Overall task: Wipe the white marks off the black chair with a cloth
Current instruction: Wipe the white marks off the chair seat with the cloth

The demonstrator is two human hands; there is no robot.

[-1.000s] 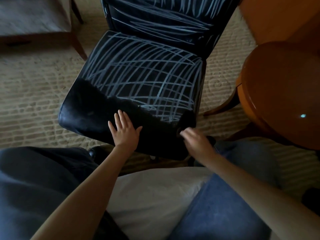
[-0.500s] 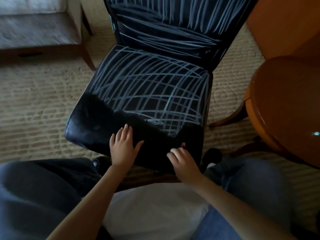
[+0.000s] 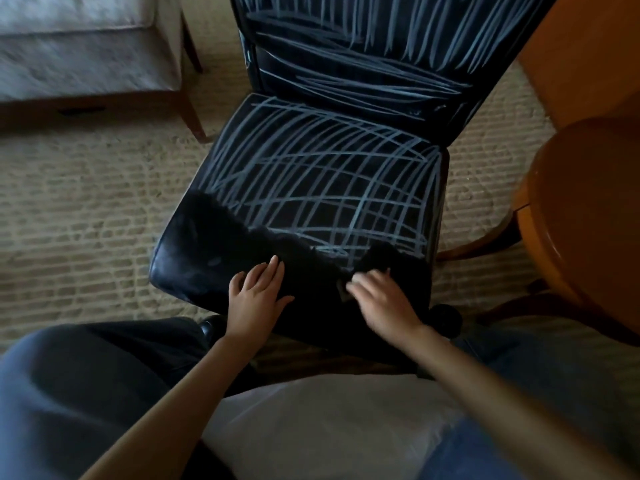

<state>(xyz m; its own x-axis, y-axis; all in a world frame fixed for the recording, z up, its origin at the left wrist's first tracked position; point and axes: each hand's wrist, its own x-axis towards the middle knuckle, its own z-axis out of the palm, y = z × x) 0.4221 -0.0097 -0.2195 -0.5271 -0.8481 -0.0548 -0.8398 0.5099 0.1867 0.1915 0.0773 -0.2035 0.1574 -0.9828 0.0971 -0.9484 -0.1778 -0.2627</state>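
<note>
The black chair's seat (image 3: 194,258) and backrest (image 3: 346,74) stand in front of me, crossed by white marks (image 3: 329,174). A strip along the seat's front edge is plain black. My left hand (image 3: 256,292) rests flat on that strip, fingers straight. My right hand (image 3: 381,303), blurred, lies on the front right part of the seat with curled fingers gripping a dark cloth (image 3: 381,258). The cloth bunches just beyond the fingers, over the nearest marks, and is hard to tell from the seat.
A round orange wooden table (image 3: 588,220) stands close on the right. A light upholstered seat with wooden legs (image 3: 86,46) is at the back left. Beige carpet (image 3: 86,220) surrounds the chair. My knees fill the bottom of the view.
My right hand has slid left from the seat's front right corner along the front edge. My left hand has kept its place on the seat. The view has tilted up.
</note>
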